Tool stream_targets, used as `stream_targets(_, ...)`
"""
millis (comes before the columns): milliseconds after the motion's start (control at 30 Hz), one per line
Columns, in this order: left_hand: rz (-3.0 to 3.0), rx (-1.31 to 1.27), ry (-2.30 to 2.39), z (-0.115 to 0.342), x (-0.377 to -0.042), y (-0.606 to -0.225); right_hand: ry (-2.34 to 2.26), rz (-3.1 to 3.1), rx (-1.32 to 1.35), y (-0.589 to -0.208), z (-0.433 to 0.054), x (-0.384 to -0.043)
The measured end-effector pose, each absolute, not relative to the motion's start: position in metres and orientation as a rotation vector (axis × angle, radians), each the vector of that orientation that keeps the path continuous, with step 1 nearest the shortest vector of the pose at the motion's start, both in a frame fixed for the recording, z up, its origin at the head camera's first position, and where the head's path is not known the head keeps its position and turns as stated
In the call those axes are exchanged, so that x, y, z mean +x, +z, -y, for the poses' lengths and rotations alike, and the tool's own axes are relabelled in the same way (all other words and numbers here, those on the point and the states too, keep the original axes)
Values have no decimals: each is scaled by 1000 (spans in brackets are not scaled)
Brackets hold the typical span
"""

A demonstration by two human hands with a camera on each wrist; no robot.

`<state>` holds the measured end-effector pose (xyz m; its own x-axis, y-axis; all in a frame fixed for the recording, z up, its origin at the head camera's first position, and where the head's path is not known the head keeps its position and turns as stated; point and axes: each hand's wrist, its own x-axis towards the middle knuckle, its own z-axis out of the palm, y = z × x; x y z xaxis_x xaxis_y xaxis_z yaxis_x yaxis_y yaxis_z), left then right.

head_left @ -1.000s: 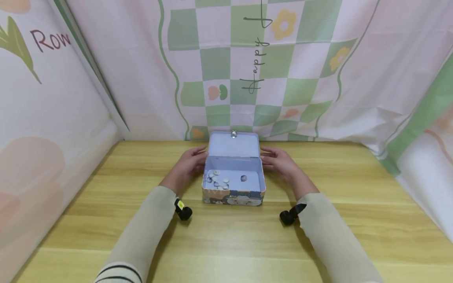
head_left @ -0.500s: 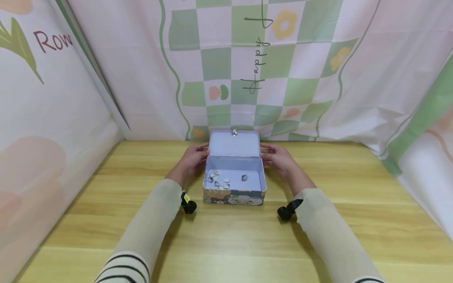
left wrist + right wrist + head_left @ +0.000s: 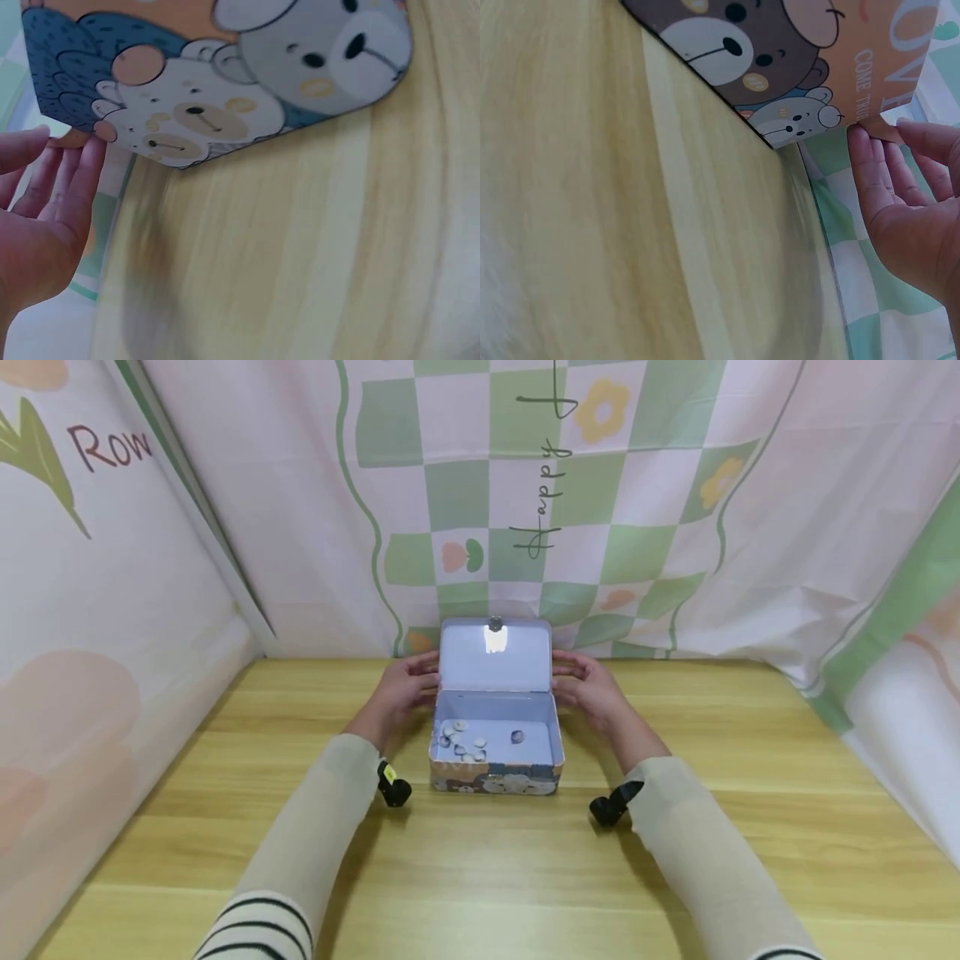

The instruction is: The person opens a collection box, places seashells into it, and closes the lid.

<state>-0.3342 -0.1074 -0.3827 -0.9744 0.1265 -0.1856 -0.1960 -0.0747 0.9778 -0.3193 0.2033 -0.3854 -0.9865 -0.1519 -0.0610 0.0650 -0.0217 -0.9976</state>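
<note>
In the head view, a tin box (image 3: 495, 778) with cartoon bears on its outside stands on the table, its hinged lid (image 3: 483, 675) raised at the back. My left hand (image 3: 399, 689) pinches the lid's left edge between thumb and fingers. On the opposite side, my right hand (image 3: 596, 693) pinches the right edge the same way. Both wrist views show an orange bit of lid (image 3: 71, 138) between thumb and fingertips. Several small pale pebble-like pieces (image 3: 460, 725) lie at the left inside the box. One darker piece (image 3: 517, 737) lies apart, right of the middle.
The box rests on a light wooden table (image 3: 480, 877), near its back edge. A checkered curtain (image 3: 517, 493) hangs right behind the lid. A patterned cloth wall (image 3: 90, 610) borders the table's left side.
The lid has risen on its hinge and stands more upright, with a bright reflection now near its metal clasp. Both hands have moved slightly up with it. The pieces inside look unmoved.
</note>
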Motion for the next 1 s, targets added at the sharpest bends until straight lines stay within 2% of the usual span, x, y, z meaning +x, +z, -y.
stream_targets(1000,-2108,55,2055,119,-335,-359,-2071,-2355,-239,-362,-197,-309)
